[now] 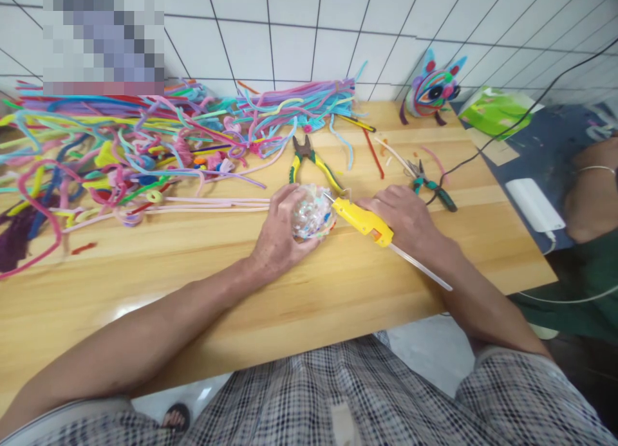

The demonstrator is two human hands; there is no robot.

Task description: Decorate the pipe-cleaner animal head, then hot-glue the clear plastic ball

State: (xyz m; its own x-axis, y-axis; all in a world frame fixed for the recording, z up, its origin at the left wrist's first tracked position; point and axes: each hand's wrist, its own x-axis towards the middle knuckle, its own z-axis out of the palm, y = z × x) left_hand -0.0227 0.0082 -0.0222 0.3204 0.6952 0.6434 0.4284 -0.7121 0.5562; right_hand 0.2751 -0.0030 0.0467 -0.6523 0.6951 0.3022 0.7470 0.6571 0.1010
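My left hand (284, 230) is wrapped round a rounded, see-through piece (311, 211) with coloured bits at its edge; I cannot tell exactly what it is. In my right hand (403, 208) is a yellow hot glue gun (364, 222), a clear glue stick (420, 266) jutting from its rear. The gun's metal nozzle points left and reaches the top of the see-through piece. Whether the tip touches it is hard to make out. Just behind lie yellow-and-green pliers (313, 163) with spread handles. Smaller green-handled pliers (429, 185) rest beyond my right hand.
Heaped pipe cleaners (130, 143) fill the table's left and back. A colourful animal head (431, 89) stands at the back right, near a green tissue pack (497, 111). A black cord (512, 127) crosses the right side. Another person's arm (591, 188) is at the far right by a white box (535, 204).
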